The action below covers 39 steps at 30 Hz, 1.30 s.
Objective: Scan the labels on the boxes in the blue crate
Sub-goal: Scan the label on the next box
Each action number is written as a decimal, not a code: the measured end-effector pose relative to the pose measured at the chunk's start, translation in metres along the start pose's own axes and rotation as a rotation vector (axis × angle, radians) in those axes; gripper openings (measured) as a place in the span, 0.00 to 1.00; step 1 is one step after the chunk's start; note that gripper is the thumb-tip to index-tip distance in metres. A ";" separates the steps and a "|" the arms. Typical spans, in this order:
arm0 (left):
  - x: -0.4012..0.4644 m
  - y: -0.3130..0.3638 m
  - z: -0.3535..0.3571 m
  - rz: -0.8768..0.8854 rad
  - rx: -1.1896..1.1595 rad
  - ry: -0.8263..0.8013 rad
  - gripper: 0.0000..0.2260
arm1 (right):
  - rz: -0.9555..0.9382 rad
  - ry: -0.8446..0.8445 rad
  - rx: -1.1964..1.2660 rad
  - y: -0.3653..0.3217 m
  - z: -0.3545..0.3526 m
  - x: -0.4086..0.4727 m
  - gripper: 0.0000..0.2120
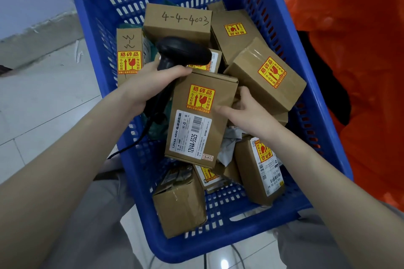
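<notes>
At the middle of the blue crate [218, 244], lying on other boxes [262, 72] between the hands, white label [192, 135] up: a brown box [220, 96]. Toward the crate's right wall, right hand [247, 113] pinching its edge; toward the left wall, left hand [150, 85] clamped round a black scanner [181, 50].

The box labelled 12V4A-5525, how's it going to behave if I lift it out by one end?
Probably stiff: the labelled box has crisp, undented cardboard edges. Its fragile sticker and 48W label hint at breakable, fairly dense contents. It lies tilted on other boxes, so a push could slide it.
</notes>
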<state>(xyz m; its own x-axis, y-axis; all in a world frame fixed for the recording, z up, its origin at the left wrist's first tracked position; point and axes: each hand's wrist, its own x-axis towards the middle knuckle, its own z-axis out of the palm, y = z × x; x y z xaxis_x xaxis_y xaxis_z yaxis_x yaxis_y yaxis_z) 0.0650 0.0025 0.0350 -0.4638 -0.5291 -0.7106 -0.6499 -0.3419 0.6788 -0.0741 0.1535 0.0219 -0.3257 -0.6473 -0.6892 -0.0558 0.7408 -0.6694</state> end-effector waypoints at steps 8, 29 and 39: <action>-0.001 0.020 -0.003 0.113 -0.112 0.106 0.11 | -0.251 0.098 0.087 -0.014 -0.019 -0.002 0.25; 0.000 0.048 0.009 0.160 -0.275 0.011 0.27 | -0.232 0.510 0.506 -0.031 -0.060 -0.003 0.17; 0.003 0.050 0.013 0.119 -0.293 0.074 0.20 | -0.139 0.599 0.768 -0.027 -0.073 -0.001 0.19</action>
<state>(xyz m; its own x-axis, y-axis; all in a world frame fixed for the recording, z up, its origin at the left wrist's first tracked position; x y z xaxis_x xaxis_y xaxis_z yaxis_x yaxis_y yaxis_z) 0.0232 -0.0067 0.0646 -0.4741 -0.6298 -0.6152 -0.3877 -0.4780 0.7882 -0.1414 0.1479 0.0611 -0.7994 -0.3647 -0.4775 0.4293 0.2094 -0.8785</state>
